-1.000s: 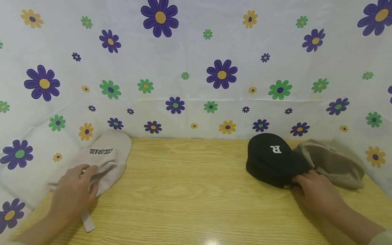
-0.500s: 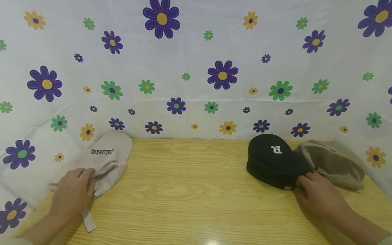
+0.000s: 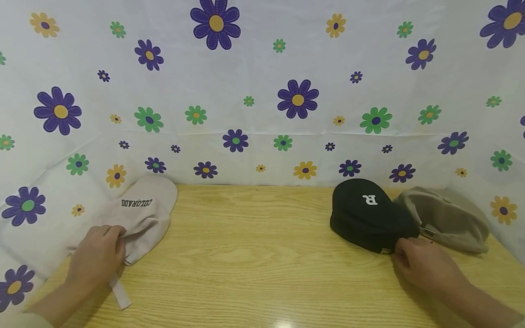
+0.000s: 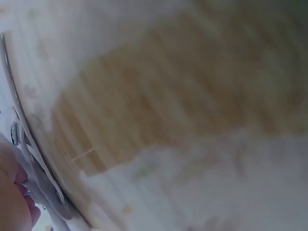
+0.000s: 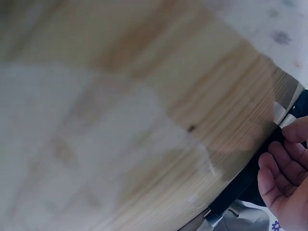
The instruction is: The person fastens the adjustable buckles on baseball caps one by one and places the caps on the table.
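Observation:
A pale pink baseball cap (image 3: 156, 191) with upside-down dark "COLORADO" lettering lies at the table's left, brim toward the back. My left hand (image 3: 98, 250) grips its near edge, and a loose strap (image 3: 120, 294) hangs below the hand. The left wrist view catches only part of that hand (image 4: 14, 192) beside the cap's edge. At the right lies a black cap (image 3: 361, 223) with a white "R". My right hand (image 3: 428, 264) pinches its near edge beside a small metal buckle (image 3: 385, 250). In the right wrist view, the fingers (image 5: 274, 168) are curled at the black band.
A khaki cap (image 3: 451, 218) sits right against the black cap, its strap buckle facing my right hand. The wood-grain table (image 3: 246, 255) ends at a white cloth backdrop (image 3: 254, 68) with printed flowers, which also runs along both sides.
My right hand has slid slightly right and down along the black cap's edge, uncovering the khaki cap's buckle. The left fingers have closed in on the pink cap's edge.

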Motion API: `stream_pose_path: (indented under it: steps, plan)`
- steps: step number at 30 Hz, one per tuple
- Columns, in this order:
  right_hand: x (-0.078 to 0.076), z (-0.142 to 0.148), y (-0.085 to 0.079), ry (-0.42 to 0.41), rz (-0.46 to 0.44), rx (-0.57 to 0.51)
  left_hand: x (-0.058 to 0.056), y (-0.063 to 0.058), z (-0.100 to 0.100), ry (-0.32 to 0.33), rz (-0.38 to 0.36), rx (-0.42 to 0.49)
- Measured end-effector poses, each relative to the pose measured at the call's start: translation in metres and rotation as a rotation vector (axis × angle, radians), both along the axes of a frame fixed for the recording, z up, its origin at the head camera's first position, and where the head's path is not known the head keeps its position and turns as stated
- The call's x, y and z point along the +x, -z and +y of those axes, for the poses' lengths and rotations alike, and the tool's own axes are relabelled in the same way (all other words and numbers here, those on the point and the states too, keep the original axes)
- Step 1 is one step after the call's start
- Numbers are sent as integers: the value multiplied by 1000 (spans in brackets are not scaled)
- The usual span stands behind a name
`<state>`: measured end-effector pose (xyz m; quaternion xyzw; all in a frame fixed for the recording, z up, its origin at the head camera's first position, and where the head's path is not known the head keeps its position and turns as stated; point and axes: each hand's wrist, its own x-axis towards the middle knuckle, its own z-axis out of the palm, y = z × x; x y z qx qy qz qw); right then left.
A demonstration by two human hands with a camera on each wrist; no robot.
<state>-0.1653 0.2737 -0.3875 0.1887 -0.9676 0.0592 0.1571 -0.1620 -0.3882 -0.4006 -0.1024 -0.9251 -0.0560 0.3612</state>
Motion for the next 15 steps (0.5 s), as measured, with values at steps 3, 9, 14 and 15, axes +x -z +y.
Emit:
stream_pose_path:
  steps: [3,9,14,15]
  plan:
    - [2,-3,0,-5,-6,-7,0,0,5,28,5,13]
    - [4,-8,0,-28,9,-14,2,0,19,102,39,12]
    - [6,-12,-1,-45,-1,-13,5,0,35,143,43,-1]
    - [6,-12,-1,-47,3,-10,5,0,38,150,40,-8]
